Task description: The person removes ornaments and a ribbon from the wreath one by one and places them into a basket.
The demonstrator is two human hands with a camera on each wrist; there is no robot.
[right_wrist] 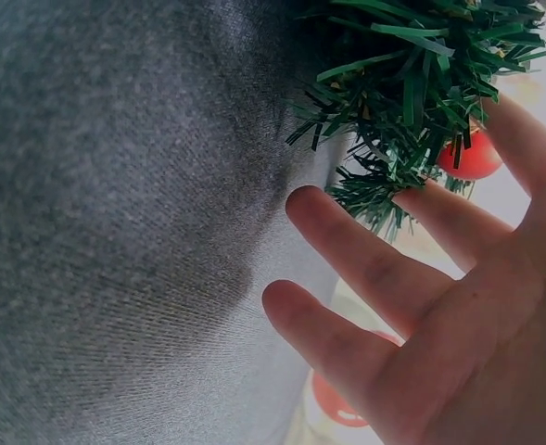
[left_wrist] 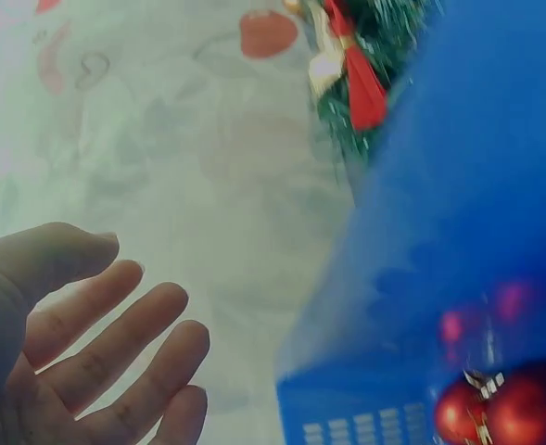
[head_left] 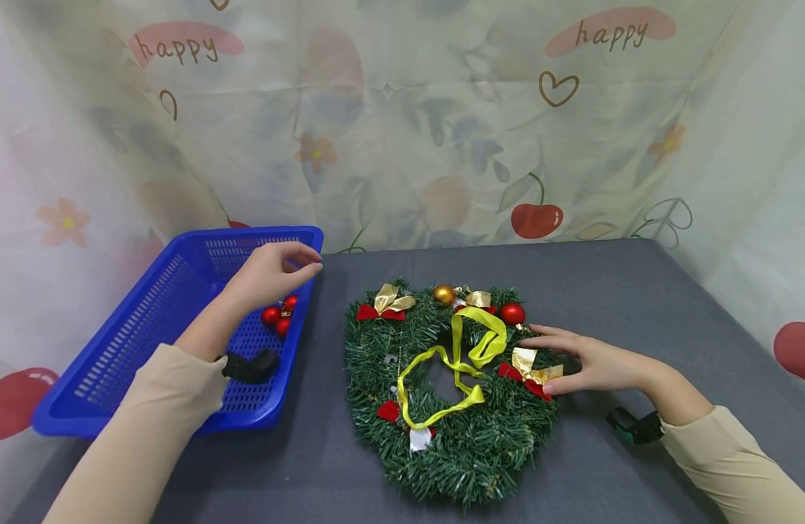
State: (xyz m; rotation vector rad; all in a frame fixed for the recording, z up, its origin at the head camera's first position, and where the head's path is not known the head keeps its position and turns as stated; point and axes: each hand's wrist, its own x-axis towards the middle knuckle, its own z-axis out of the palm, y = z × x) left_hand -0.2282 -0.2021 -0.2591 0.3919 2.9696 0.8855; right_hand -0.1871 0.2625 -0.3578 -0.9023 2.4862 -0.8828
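A green wreath (head_left: 468,466) lies on the grey table, dressed with a yellow ribbon (head_left: 435,418), red and gold bows, a gold ball (head_left: 444,295) and a red ball (head_left: 512,314). My right hand (head_left: 595,364) rests at the wreath's right edge with fingers spread, its thumb by a gold-and-red bow (head_left: 525,364). In the right wrist view, fingertips (right_wrist: 314,199) reach along the green needles. My left hand (head_left: 265,273) hangs over the blue basket (head_left: 147,306), its fingers loosely bent and nothing between them. Several red balls (head_left: 271,315) lie in that basket, below the left hand.
The basket's right rim (head_left: 311,291) stands between the left hand and the wreath. A patterned curtain (head_left: 402,145) closes off the back and both sides of the table (head_left: 612,284). Grey cloth shows to the right of the wreath.
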